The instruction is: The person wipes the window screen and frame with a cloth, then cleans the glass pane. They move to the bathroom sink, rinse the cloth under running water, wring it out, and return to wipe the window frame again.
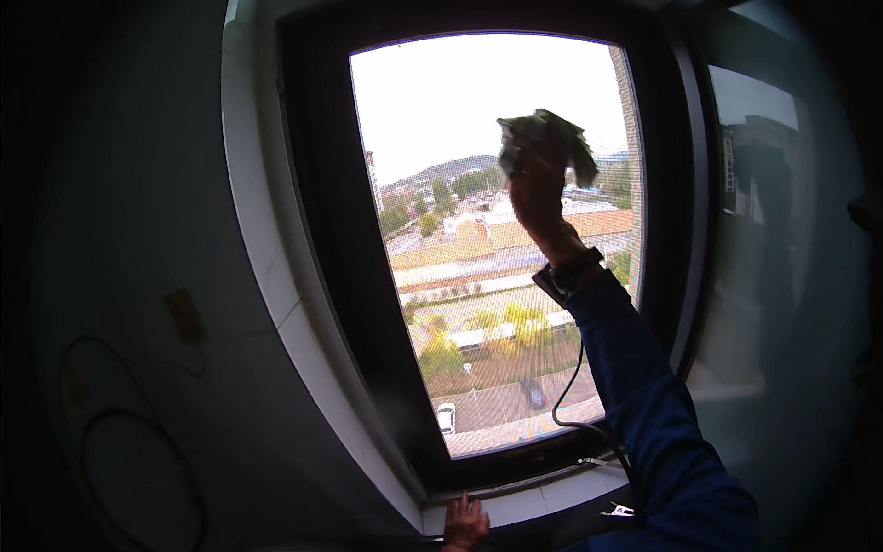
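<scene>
Raised in front of the window [478, 230], my right hand [538, 189] is closed round a bunched dark green cloth [581, 156], slightly smeared by motion. Whether the cloth touches the mesh-like surface of the window cannot be told. The right arm wears a blue sleeve, with a dark strapped device [575, 269] at the wrist and a black cable [572, 424] hanging from it. Down at the bottom, my left hand [466, 524] rests on the edge of the pale tiled sill [515, 508], its fingers stretched forward and slightly apart.
A dark frame [336, 230] surrounds the window, and a glass sash [768, 276] stands at the right. A small metal clip [619, 510] is near the sill. Looped cable [138, 414] hangs at the dim left wall. Outside, far below, are parked cars, trees and roofs.
</scene>
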### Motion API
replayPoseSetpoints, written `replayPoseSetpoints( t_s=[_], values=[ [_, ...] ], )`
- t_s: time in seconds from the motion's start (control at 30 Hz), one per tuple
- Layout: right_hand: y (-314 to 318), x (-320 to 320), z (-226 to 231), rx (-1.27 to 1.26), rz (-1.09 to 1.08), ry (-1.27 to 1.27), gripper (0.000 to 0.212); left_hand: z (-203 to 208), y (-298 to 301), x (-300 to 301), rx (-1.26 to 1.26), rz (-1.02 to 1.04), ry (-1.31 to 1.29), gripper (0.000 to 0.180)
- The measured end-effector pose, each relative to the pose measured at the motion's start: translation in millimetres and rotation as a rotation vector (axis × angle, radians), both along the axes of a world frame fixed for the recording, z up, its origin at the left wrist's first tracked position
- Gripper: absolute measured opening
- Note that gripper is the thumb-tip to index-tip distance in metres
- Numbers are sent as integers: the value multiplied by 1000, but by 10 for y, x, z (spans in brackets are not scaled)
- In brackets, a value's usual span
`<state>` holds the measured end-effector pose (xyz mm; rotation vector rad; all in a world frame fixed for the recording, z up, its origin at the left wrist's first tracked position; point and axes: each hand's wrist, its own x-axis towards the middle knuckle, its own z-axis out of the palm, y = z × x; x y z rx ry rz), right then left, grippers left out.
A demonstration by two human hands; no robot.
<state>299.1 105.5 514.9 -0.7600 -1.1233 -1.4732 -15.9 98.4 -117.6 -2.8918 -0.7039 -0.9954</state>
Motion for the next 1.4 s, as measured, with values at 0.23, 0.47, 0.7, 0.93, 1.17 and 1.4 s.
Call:
replayPoseSetpoints(
  t_s=[0.23,0.47,0.7,0.93,1.17,1.4],
  values=[
    [594,-1048,647,-151,-255,-434,28,32,86,79,-19,-103,-56,21],
    [343,-80,1144,-181,-234,-383,37,138,-63,26,13,16,-54,33],
    [-643,1052,1255,81,-542,-178,21,58,-46,35,-29,29,-52,34],
    [-274,635,1085,177,-600,-345,11,23,-82,54,2,63,-13,32],
    [-460,628,829,-132,-451,-294,32,8,-45,53,-41,65,-5,32],
    [-736,942,56,-107,-250,-115,29,113,-119,39,11,51,-20,36]
  ],
)
